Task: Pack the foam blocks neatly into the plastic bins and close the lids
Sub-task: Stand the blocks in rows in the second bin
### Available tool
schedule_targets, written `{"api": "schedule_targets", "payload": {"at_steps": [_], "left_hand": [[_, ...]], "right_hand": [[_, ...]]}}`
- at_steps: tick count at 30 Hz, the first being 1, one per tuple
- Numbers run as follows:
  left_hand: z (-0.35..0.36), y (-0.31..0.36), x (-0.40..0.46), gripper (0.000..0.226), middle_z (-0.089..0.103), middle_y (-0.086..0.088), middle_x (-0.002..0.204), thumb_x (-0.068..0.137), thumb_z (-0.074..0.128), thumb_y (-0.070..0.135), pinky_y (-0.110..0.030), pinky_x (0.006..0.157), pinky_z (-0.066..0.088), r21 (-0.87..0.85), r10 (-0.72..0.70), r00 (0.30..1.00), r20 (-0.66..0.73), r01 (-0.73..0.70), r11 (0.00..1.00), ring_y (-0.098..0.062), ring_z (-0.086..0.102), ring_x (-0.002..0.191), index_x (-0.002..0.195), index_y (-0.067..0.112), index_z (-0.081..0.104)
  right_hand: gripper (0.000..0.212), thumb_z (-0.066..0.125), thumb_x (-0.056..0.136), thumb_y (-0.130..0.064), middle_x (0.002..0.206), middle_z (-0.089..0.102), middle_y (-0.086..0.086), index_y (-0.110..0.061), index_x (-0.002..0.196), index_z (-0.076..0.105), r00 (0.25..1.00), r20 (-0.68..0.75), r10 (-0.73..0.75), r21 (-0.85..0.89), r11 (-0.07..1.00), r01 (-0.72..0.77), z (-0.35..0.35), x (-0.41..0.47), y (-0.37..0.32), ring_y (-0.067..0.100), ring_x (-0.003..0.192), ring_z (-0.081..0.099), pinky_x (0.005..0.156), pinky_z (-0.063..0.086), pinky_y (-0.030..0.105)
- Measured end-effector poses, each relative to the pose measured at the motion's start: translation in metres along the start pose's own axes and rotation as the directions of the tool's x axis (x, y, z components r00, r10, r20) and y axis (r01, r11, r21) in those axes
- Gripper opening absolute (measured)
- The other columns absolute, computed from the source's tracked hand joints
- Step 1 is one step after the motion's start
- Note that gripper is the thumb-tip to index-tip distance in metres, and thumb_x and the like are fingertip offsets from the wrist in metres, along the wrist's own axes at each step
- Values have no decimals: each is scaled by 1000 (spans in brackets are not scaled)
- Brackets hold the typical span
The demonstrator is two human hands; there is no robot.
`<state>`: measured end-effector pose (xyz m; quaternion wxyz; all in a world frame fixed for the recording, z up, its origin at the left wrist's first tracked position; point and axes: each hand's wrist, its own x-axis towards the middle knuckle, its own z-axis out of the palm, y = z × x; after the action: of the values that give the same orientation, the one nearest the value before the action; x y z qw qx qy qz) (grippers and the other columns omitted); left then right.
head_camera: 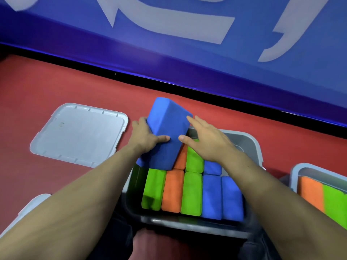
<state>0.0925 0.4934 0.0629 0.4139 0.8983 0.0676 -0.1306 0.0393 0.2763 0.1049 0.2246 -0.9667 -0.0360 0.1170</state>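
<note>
The head view is the only one I have, and it looks down on a grey plastic bin (251, 145) standing on a red floor (47, 87). In this bin I see two rows of foam blocks standing on end, green, orange and blue; the near row (191, 194) is full from left to right. A big blue foam block (165, 132) is tilted over the far left corner of the bin, its low end resting on the blocks below. The left hand (144, 136) holds this block at its left side, the thumb lying on the top face and the other fingers hidden behind it. The right hand (204, 139) touches the block at its right edge with almost straight fingers, the thumb tip on the top face. A grey lid (78, 134) lies flat on the floor to the left, apart from the bin. At the right edge, a second bin (296, 171) holds orange and green blocks. Behind is a blue wall (187, 53) with white signs.
</note>
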Motion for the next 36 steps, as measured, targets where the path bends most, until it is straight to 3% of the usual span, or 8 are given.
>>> {"api": "schedule_targets", "payload": {"at_steps": [2,5,8,12,19,24,28,36], "left_hand": [[6,14,-5,98,43,-4,127,62,96,40,-36,100,43,56,209,978,14,-209,976,-21,49,113,137,14,38],[16,32,-13,99,50,3,128,64,95,40,-30,90,45,1,317,943,97,-319,948,-21,55,114,137,19,30],[29,58,-25,96,49,5,124,65,95,32,-21,80,39,-42,411,901,142,-409,912,-15,54,108,134,19,29],[51,79,-34,93,51,7,119,55,96,50,-24,91,44,-257,447,835,321,-377,890,-3,54,108,120,25,33],[75,117,-60,80,49,9,145,90,51,73,-29,107,39,-482,363,829,425,-132,866,4,50,127,155,35,24],[100,131,-71,57,55,12,145,91,33,73,-41,113,36,-445,333,768,547,-70,893,-4,52,132,143,49,40],[122,127,-72,82,58,6,142,80,34,85,-45,115,39,-406,305,746,592,-51,912,-6,56,128,149,42,41],[140,113,-71,75,53,10,148,87,28,83,-44,112,40,-350,245,735,633,-10,937,-8,47,138,152,47,36]], "right_hand": [[82,49,93,-69,162,36,3,-25,159,27,983,19,184,265,947,-182,-12,-1,5,25,145,40,116,36,40],[76,47,86,-81,140,58,6,-29,142,46,878,276,392,715,527,-460,-30,-7,17,31,113,65,88,59,48],[80,49,80,-85,123,65,19,-23,132,52,846,381,374,852,213,-478,-43,-18,30,39,101,70,80,62,52],[82,54,81,-81,118,69,26,-21,137,49,867,346,358,926,16,-376,-57,-31,45,44,99,72,86,58,60],[71,64,77,-78,111,77,3,-27,126,63,872,243,426,913,204,-354,-69,-53,63,28,98,76,85,58,61],[75,71,74,-74,118,70,-5,-32,131,47,788,153,596,840,342,-422,-69,-66,81,26,97,73,83,57,62],[64,68,83,-67,118,67,-2,-32,130,43,754,223,618,799,326,-504,-68,-78,100,30,94,71,78,58,63],[58,70,85,-61,129,63,-6,-40,134,47,740,234,631,830,265,-490,-39,-68,121,30,110,64,93,49,65]]}}
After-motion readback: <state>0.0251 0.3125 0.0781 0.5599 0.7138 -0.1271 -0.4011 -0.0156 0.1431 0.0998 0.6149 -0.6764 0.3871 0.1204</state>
